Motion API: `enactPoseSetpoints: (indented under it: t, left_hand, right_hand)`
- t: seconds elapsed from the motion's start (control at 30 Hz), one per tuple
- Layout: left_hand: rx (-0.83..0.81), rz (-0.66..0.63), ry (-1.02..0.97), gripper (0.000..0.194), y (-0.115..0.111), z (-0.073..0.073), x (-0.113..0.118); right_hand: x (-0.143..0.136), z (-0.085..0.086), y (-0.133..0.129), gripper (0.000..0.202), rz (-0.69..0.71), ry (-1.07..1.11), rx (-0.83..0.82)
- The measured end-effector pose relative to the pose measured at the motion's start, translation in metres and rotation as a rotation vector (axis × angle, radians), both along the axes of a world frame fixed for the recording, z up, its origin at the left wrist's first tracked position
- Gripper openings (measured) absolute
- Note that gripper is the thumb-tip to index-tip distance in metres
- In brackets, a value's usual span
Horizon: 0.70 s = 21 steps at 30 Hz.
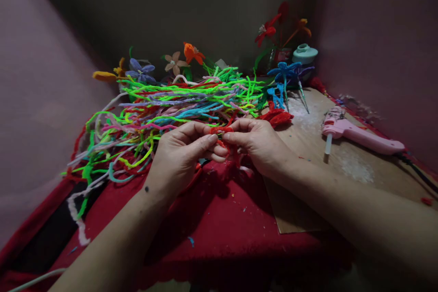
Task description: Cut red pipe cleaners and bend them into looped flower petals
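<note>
At the back right of the desk, a small cup-like holder (283, 54) has red flowers (267, 31) and an orange one rising from it; its contents lower down cannot be made out. A pale teal container (305, 54) with a round opening at its top stands just beside it, its inside too dark to read.

The person's left hand (185, 153) and right hand (258, 143) meet above the desk's near middle. Each grip is narrow, thumb and fingers pinched on a red fuzzy piece (223, 139) held between them. Behind them spreads a heap of coloured fuzzy stems (191, 100), some trailing over the left side.

Red cloth (219, 223) with scattered scraps runs from below the hands to the near edge. To the right lies a brown board (301, 214), its near left corner in view; on it rest red fuzzy pieces (276, 116) and a pink glue gun (364, 137), whose cord leaves the frame at right.

Fingers cover much of the held piece, and its exact shape is unclear. Both forearms are cut off below.
</note>
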<state>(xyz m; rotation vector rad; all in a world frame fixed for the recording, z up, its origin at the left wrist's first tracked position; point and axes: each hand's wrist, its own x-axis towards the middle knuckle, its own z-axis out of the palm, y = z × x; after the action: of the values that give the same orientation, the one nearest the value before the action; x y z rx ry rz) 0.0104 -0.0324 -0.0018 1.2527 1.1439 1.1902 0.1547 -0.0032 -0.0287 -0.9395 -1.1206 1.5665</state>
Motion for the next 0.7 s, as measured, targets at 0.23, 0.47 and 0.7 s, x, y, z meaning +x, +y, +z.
enactPoseSetpoints:
  t: [0.23, 0.47, 0.7]
  left_hand:
    - [0.126, 0.024, 0.224, 0.009, -0.0033, -0.0028, 0.0028]
    - [0.219, 0.006, 0.507, 0.009, -0.0010, -0.0046, -0.0001]
    - [-0.074, -0.250, 0.230, 0.015, 0.0020, -0.0007, -0.0054]
  right_hand:
    - [0.0005, -0.0040, 0.0014, 0.011, 0.032, 0.034, -0.025]
    - [0.0002, -0.0013, 0.0032, 0.010, 0.032, 0.148, -0.146]
    - [0.0010, -0.0040, 0.0050, 0.008, 0.156, 0.241, -0.181]
